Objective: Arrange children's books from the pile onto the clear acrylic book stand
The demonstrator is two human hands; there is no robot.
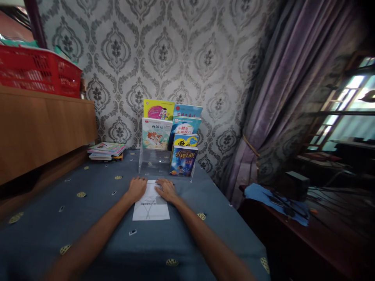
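Observation:
A white sheet of paper lies on the dark patterned cloth in front of me, with crossing crease lines and some print showing through. At its upper left edge is my left hand, fingers bent and closed on the paper. My right hand rests palm down at the upper right edge, its fingers stretched and somewhat apart, touching the paper. The fingertips of both hands are partly hidden, so their exact contact is hard to see.
Behind the paper, a clear stand holds several upright books, including a dark blue book. A stack of books lies at the back left, beside a wooden cabinet bearing a red basket. A purple curtain hangs right.

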